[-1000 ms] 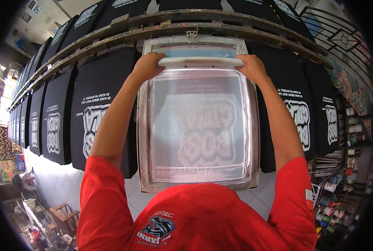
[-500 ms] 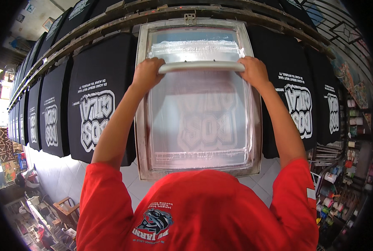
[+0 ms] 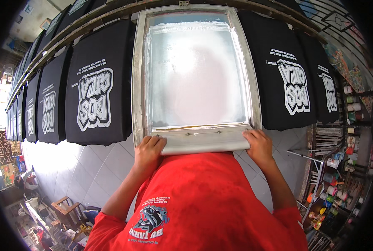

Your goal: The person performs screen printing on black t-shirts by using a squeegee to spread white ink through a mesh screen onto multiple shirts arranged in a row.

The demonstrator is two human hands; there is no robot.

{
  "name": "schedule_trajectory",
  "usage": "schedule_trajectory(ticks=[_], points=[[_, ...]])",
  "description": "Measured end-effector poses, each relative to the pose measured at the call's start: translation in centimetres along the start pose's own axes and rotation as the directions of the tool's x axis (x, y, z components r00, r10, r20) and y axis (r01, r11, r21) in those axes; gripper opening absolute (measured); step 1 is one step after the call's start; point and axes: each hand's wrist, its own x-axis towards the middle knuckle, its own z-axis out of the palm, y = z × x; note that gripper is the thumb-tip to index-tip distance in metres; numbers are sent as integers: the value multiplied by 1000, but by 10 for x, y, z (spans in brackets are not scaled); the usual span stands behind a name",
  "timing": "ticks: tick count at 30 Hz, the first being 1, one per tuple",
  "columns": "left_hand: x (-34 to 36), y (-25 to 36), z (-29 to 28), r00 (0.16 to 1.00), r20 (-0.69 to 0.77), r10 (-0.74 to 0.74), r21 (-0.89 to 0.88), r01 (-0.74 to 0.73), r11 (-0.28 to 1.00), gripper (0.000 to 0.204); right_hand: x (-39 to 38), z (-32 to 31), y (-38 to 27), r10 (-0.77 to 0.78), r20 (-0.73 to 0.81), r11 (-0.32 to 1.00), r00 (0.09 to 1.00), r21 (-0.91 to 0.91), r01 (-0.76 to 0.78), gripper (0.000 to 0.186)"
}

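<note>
A wide metal squeegee (image 3: 205,141) lies across the near end of a screen-printing frame (image 3: 139,79). My left hand (image 3: 150,151) has its fingers wrapped around the squeegee's left end, and my right hand (image 3: 259,145) grips its right end. Beyond the squeegee stretches the pale, glossy mesh (image 3: 194,75), with white ink along its margins and a thin line of ink at the near edge. The frame sits between two black shirts, and what lies beneath the mesh does not show clearly.
A black shirt with a white print (image 3: 96,83) hangs flat to the left, another (image 3: 284,79) to the right, with more in the row. Long rails (image 3: 92,23) run behind. Shelves of paint pots (image 3: 333,163) stand at right, over a tiled floor (image 3: 98,159).
Both hands have drawn the squeegee from the far part of the mesh to the near end of the frame. The mesh now looks evenly pale, and the lettering seen through it no longer shows.
</note>
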Motion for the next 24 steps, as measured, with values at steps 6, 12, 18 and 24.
schedule_trajectory(ticks=[6, 12, 18, 24], points=[[66, -38, -20, 970, 243, 22, -81, -3, 997, 26, 67, -19, 19, 54, 154, 999, 987, -13, -53, 29], [74, -42, -21, 959, 283, 19, -50, -5, 999, 26, 78, -25, 20, 91, 249, 995, 964, 22, -100, 29], [12, -11, -3, 998, 1, 66, -6, -66, 998, 33, 13, 5, 0, 5, -127, 999, 992, 48, 1, 26], [61, -35, -16, 985, 171, 6, -78, 7, 997, 21, 67, -16, 24, -8, 119, 999, 993, 49, 2, 19]])
